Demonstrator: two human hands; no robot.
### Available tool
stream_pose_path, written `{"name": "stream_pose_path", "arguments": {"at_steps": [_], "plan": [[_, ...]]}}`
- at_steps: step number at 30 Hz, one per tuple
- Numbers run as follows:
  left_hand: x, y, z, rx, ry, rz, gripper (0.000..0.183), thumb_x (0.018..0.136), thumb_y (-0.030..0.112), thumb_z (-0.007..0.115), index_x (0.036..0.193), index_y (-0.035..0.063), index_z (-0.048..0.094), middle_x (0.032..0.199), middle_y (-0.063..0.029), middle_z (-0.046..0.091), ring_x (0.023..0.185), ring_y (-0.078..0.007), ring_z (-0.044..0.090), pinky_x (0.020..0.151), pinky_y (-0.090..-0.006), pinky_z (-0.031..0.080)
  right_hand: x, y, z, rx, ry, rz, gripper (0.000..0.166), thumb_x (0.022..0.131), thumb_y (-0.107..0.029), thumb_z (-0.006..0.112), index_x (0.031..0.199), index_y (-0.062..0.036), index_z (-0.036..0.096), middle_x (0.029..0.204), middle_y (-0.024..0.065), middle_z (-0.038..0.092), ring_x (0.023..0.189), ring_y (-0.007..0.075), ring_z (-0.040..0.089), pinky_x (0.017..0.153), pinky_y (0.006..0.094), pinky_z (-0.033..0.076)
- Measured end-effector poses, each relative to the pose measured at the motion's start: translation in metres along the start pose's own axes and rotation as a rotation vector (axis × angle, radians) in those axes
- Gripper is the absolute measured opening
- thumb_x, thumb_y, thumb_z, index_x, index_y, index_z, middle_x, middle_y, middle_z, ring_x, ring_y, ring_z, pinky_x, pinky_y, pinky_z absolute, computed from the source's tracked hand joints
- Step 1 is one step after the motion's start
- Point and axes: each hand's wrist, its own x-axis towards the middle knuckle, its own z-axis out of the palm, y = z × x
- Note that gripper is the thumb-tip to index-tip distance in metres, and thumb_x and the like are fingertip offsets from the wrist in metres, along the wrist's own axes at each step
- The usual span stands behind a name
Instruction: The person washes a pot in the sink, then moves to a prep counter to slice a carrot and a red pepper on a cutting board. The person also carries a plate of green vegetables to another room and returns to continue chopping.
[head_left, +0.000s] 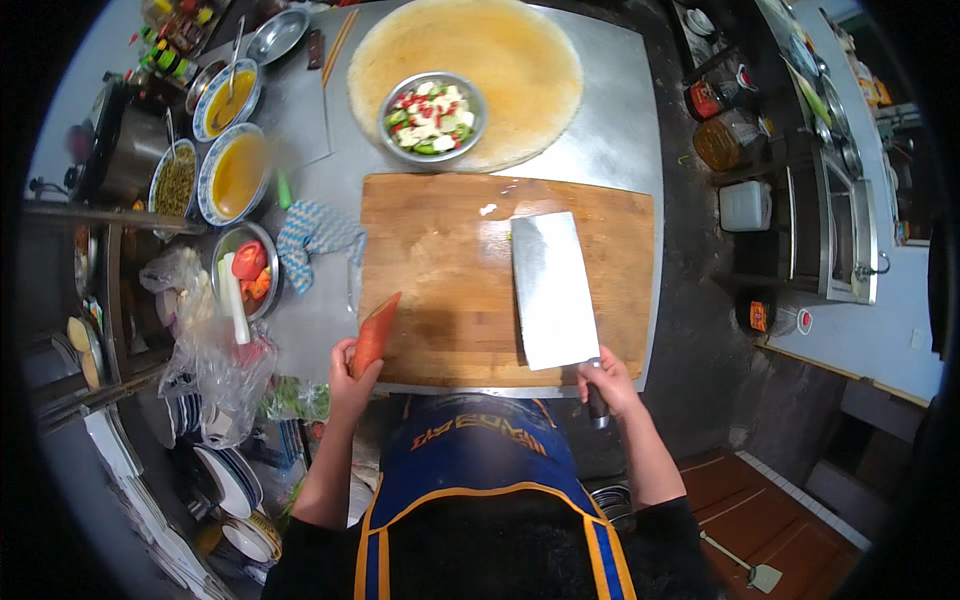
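Observation:
My left hand (352, 375) grips a carrot (376, 334) by its lower end, over the near left corner of a wooden cutting board (442, 247). The carrot's upper end looks cut at a slant. In my right hand (616, 382) is the dark handle of a broad Chinese cleaver (553, 289). Its blade points away from me above the right half of the board; whether it touches the wood I cannot tell. A few small white scraps (488, 209) lie near the board's far edge.
Beyond the board, a metal bowl (433, 154) of chopped white, green and red pieces stands on a large round board (517, 90). To the left are a blue-and-white cloth (315, 234), a metal bowl (274, 289) with vegetables, a plastic bag (206, 375) and patterned bowls (238, 174) of yellow liquid.

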Motion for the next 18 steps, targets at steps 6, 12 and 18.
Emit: {"name": "stream_pose_path", "arguments": {"at_steps": [6, 12, 18], "plan": [[-0.02, -0.021, 0.027, 0.045, 0.278, 0.196, 0.05, 0.075, 0.011, 0.069, 0.115, 0.0044, 0.039, 0.094, -0.0077, 0.052, 0.086, -0.0161, 0.052, 0.078, -0.029, 0.042, -0.004, -0.013, 0.007, -0.653, -0.094, -0.345, 0.035, 0.079, -0.018, 0.06, 0.112, -0.0085, 0.054, 0.094, 0.0133, 0.061, 0.085, 0.021, 0.06, 0.071, 0.0335, 0.048], [-0.013, -0.023, 0.04, -0.112, 0.321, 0.092, 0.036, 0.081, 0.013, 0.063, 0.109, 0.0067, 0.04, 0.084, -0.0033, 0.053, 0.066, -0.0078, 0.047, 0.055, -0.0214, 0.038, 0.031, -0.014, -0.02, -0.667, -0.111, -0.407, 0.038, 0.076, -0.023, 0.061, 0.11, -0.0084, 0.056, 0.089, 0.0163, 0.062, 0.082, 0.0264, 0.06, 0.072, 0.0358, 0.047], [-0.012, -0.033, 0.027, -0.081, 0.352, 0.133, 0.044, 0.079, 0.014, 0.066, 0.114, 0.004, 0.04, 0.097, -0.0083, 0.053, 0.086, -0.0147, 0.052, 0.074, -0.0254, 0.043, -0.003, -0.023, -0.151, -0.673, 0.734, -0.618, 0.014, 0.068, -0.011, 0.061, 0.078, -0.0032, 0.056, 0.06, 0.0058, 0.054, 0.054, 0.0133, 0.052, 0.05, 0.03, 0.043]]}}
